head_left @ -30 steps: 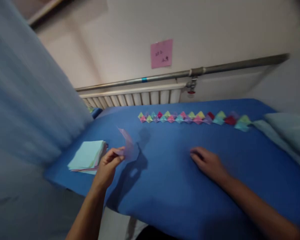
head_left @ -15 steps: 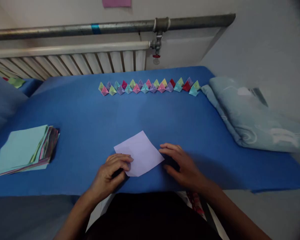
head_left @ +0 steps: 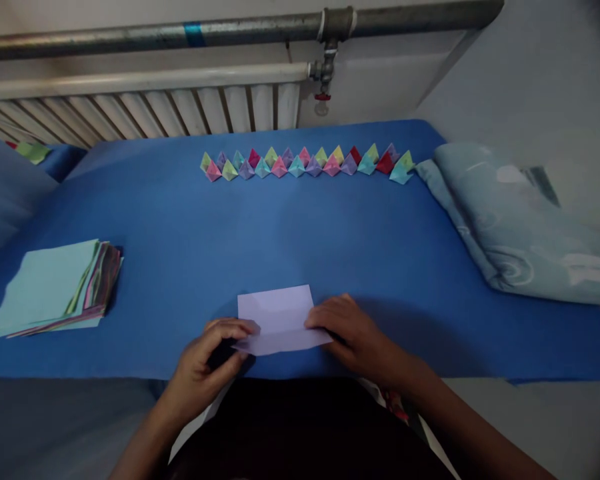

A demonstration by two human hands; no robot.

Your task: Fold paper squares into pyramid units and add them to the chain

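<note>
A pale lilac sheet of paper [head_left: 276, 312] lies near the front edge of the blue-covered table, its sides now roughly square to that edge. Its near part is bent up along a crosswise line, forming a flap towards me. My left hand [head_left: 210, 357] pinches the sheet's left end, thumb below and fingers above. At the right end, my right hand [head_left: 353, 333] grips the paper with curled fingers; its thumb is mostly hidden. Farther back stands a double row of small folded paper pieces [head_left: 297, 167] in pink, green, blue, purple, yellow and red.
On the left lies a stack of coloured paper sheets [head_left: 50, 283], light turquoise on top. A folded grey-green blanket [head_left: 520, 227] rests at the right. Behind the blue table [head_left: 190, 233] are a white radiator [head_left: 180, 113], a metal pipe [head_left: 260, 30] and a red-handled valve [head_left: 323, 97].
The lilac paper has turned from a diamond position to square with the edge, and its near part is lifted. My right hand has moved left onto it. The view has tilted down slightly.
</note>
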